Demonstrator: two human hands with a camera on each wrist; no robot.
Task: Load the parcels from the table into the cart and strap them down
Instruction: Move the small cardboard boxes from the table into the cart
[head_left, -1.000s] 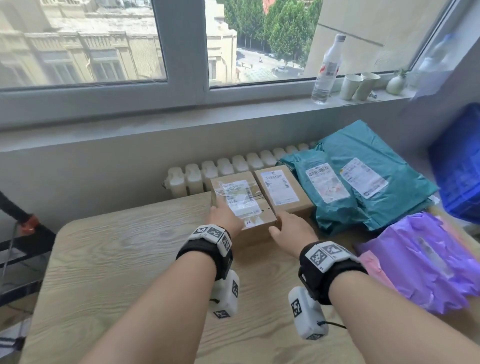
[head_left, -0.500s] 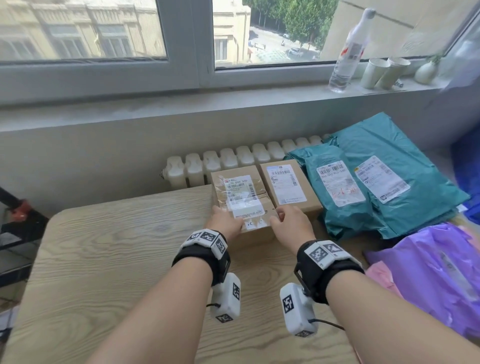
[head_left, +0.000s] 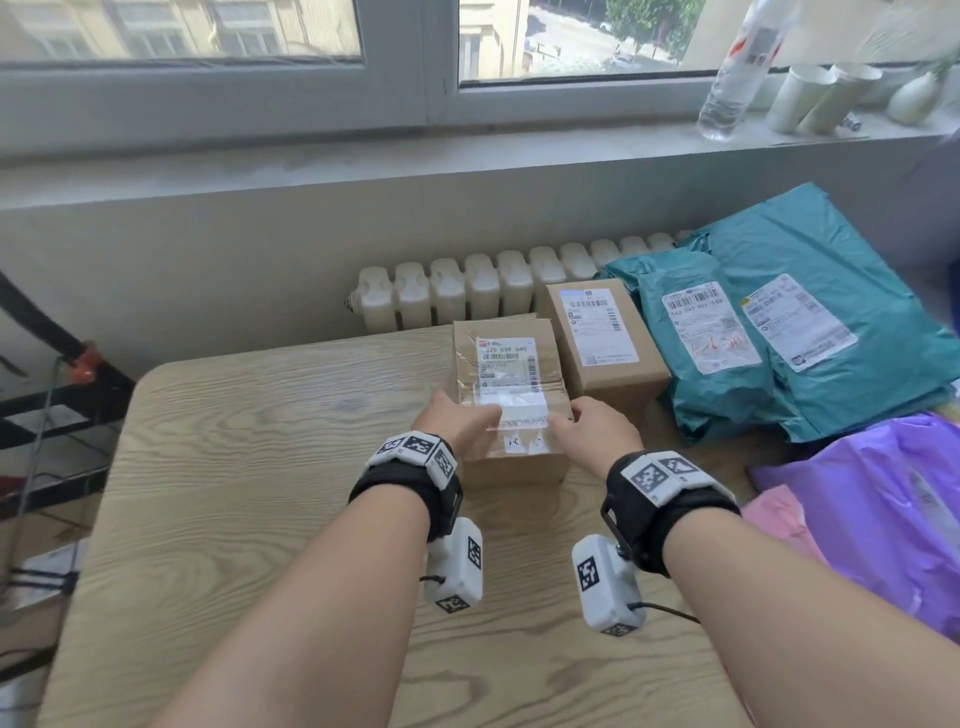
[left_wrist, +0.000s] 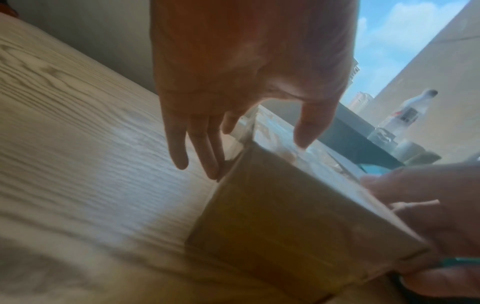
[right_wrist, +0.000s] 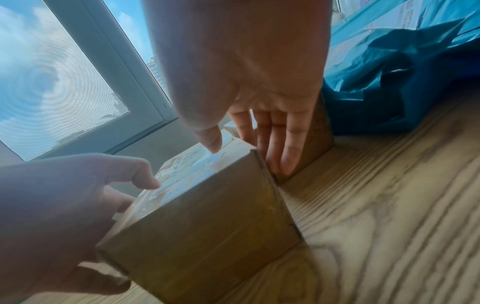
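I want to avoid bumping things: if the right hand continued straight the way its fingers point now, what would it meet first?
Probably the table: the right hand points its fingers down the gap between the taped box and the second box, tips seemingly just above the wood.

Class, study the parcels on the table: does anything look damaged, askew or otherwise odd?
Only slightly: the taped box held between the left hand and right hand has wrinkled clear tape over its label. The other box looks neat.
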